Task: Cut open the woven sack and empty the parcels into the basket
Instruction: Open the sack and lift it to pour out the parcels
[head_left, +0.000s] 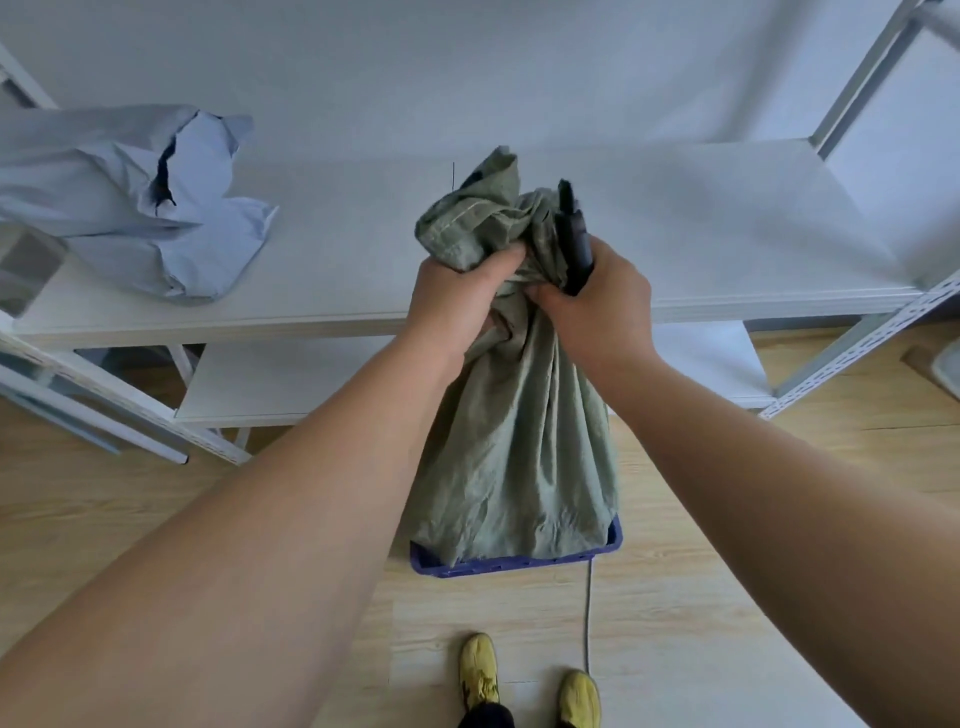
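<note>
The left hand is curled round the bunched neck of the green woven sack, thumb on top pressing into the gathered cloth. The right hand grips the same neck from the other side and also holds a dark cutter, which stands nearly upright against the fabric, its tip above the knuckles. Whether a blade is out cannot be told. The two hands sit just beside each other, with the crumpled top of the sack rising above them.

The sack hangs down from the grip, and its lower end sits inside a blue basket on the wooden floor. No parcels can be seen; the sack hides the inside of the basket.

Behind the sack stands a white shelf. On its left part lies a crumpled pale blue bag with a dark tear. A thin grey cord runs along the floor from the basket towards the person's yellow shoes.
</note>
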